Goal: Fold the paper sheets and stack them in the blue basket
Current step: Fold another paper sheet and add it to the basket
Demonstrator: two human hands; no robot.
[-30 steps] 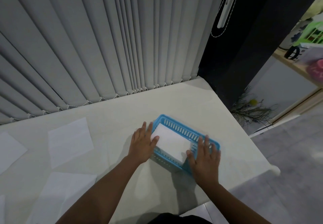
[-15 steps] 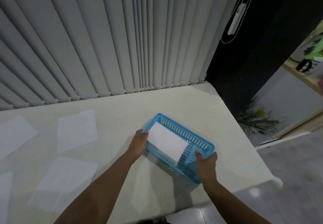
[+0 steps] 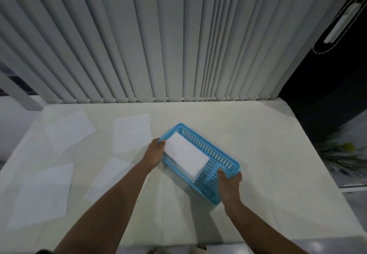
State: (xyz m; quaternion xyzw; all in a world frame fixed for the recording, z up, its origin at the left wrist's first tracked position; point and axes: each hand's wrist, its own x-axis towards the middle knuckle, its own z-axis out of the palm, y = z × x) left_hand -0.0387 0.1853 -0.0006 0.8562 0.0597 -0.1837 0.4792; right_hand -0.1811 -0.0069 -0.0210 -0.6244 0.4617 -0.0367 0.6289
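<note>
A blue slotted basket [image 3: 215,152] sits tilted on the pale table, right of centre. Inside it lies a stack of folded white paper [image 3: 186,155] against its left end. My left hand [image 3: 154,153] grips the basket's left end. My right hand [image 3: 230,184] grips its right near corner, thumb over the rim. Unfolded white sheets lie flat to the left: one at the far left [image 3: 69,130], one behind my left hand [image 3: 132,131], one near left [image 3: 42,192], and one partly under my left forearm [image 3: 107,178].
The table [image 3: 268,154] ends at grey vertical blinds [image 3: 158,45] at the back and drops off on the right, where a plant [image 3: 341,154] stands on the floor. A blind-cord handle [image 3: 341,23] hangs at top right.
Both hands went from resting flat on the basket's ends to gripping them. The view has swung left, so more loose sheets show and the basket appears further right.
</note>
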